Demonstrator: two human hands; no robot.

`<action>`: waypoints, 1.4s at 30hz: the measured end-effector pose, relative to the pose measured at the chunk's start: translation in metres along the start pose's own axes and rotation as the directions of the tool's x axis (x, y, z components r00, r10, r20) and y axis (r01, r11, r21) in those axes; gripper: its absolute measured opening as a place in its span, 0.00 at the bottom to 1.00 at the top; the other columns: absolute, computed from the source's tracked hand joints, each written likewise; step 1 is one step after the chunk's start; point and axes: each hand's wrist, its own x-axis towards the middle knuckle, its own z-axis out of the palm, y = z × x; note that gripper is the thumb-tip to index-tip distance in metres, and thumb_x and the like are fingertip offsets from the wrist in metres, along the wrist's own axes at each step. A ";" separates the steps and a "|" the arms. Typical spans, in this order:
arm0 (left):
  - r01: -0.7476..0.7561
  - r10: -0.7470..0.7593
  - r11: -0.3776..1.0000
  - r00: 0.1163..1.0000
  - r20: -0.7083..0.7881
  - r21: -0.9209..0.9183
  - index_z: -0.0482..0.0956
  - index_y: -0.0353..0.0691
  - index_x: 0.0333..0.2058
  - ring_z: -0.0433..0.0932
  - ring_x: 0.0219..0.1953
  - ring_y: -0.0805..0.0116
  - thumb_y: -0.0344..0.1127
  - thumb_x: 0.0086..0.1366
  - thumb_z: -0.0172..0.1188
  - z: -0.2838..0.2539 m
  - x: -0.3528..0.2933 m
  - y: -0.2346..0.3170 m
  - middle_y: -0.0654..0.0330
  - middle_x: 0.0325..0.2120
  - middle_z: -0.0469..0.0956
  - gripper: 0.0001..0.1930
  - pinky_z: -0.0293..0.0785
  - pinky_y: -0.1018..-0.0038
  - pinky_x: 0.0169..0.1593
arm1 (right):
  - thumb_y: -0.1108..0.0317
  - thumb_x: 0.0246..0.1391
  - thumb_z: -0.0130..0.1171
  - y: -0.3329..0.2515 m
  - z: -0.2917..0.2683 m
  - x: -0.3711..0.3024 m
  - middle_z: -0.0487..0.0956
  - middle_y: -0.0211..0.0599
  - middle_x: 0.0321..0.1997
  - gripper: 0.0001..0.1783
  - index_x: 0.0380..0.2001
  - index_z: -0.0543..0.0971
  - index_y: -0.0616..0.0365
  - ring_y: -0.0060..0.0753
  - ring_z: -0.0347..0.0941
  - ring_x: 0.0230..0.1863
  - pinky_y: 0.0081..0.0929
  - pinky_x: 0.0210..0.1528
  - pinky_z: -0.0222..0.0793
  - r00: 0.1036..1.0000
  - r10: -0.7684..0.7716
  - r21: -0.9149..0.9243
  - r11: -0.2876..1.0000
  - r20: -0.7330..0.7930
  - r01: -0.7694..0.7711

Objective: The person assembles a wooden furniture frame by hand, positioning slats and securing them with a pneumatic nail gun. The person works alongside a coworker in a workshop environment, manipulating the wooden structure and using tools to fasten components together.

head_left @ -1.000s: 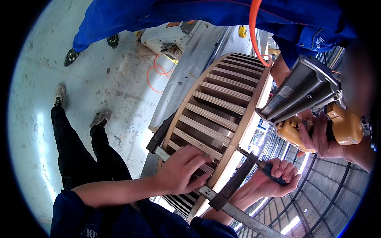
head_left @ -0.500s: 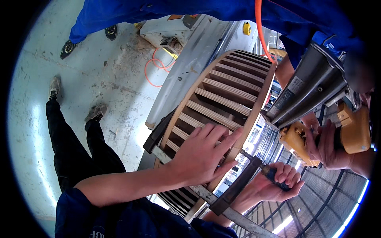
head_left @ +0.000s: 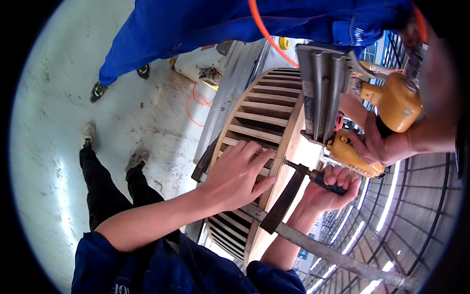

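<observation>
Shifted left since half a second ago, a co-worker's nail gun (head_left: 321, 93) overlaps the slatted wooden frame (head_left: 256, 133) at far right, contact hard to judge. A misfired nail could reach the left hand (head_left: 237, 174), its fingers spread; overdriving the clamp screw (head_left: 291, 163) could dent the wood. The frame lies beneath that hand, just left of the right hand (head_left: 339, 188), clenched around the F-clamp handle (head_left: 321, 180).

Slatted wooden frame (head_left: 258, 134): bowed, pale slats crosswise between two long rails, dark gaps. Bar clamp (head_left: 284, 198): metal, spans frame's width, dark arms beyond both long edges; screw tip at right edge, contact unclear.
</observation>
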 end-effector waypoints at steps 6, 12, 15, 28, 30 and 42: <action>-0.129 0.161 0.980 0.961 0.227 -0.152 0.79 0.36 0.49 0.76 0.40 0.55 0.44 0.64 0.64 -0.027 -0.040 0.055 0.53 0.37 0.73 0.20 0.75 0.63 0.45 | 0.59 0.67 0.51 -0.004 -0.006 0.002 0.57 0.24 0.21 0.20 0.21 0.59 0.48 0.21 0.54 0.23 0.20 0.25 0.54 0.998 0.063 0.084 0.994 0.025 -0.065; -0.068 0.014 0.995 0.800 0.600 0.067 0.81 0.37 0.47 0.78 0.48 0.53 0.42 0.67 0.60 -0.084 -0.067 0.072 0.52 0.42 0.79 0.17 0.75 0.60 0.53 | 0.66 0.65 0.56 -0.011 -0.014 -0.003 0.69 0.35 0.24 0.14 0.26 0.68 0.58 0.29 0.66 0.27 0.33 0.33 0.72 0.993 0.095 -0.061 0.993 -0.066 -0.099; 0.002 -0.167 0.965 0.773 0.612 0.261 0.81 0.37 0.47 0.81 0.43 0.52 0.42 0.66 0.60 -0.135 -0.088 0.051 0.51 0.40 0.80 0.16 0.77 0.61 0.50 | 0.61 0.66 0.58 -0.033 -0.021 -0.007 0.79 0.36 0.28 0.17 0.31 0.78 0.67 0.26 0.73 0.32 0.29 0.38 0.72 0.992 0.082 -0.615 0.778 -0.099 -0.126; 0.672 -0.768 0.531 0.640 -0.043 0.516 0.81 0.32 0.34 0.78 0.21 0.64 0.34 0.63 0.59 -0.318 -0.291 -0.065 0.53 0.21 0.80 0.10 0.75 0.70 0.30 | 0.46 0.53 0.67 -0.068 -0.002 -0.019 0.80 0.49 0.19 0.28 0.21 0.82 0.66 0.54 0.80 0.25 0.42 0.30 0.75 0.995 -0.031 -0.955 0.286 -0.098 -0.085; 0.831 -0.844 0.435 0.510 -0.166 0.346 0.81 0.33 0.31 0.77 0.20 0.67 0.35 0.63 0.58 -0.331 -0.322 -0.077 0.54 0.21 0.80 0.10 0.73 0.71 0.27 | 0.46 0.53 0.66 -0.067 -0.004 -0.020 0.80 0.50 0.19 0.28 0.22 0.82 0.66 0.54 0.80 0.25 0.43 0.31 0.75 0.995 -0.030 -0.960 0.267 -0.098 -0.086; 0.988 -0.931 0.138 0.106 -0.349 -0.068 0.80 0.37 0.36 0.76 0.19 0.71 0.38 0.62 0.59 -0.392 -0.366 -0.101 0.60 0.22 0.79 0.10 0.68 0.75 0.22 | 0.48 0.55 0.67 -0.076 -0.003 -0.023 0.82 0.48 0.22 0.26 0.26 0.83 0.65 0.50 0.82 0.28 0.40 0.35 0.77 0.992 0.044 -0.941 0.314 -0.116 -0.124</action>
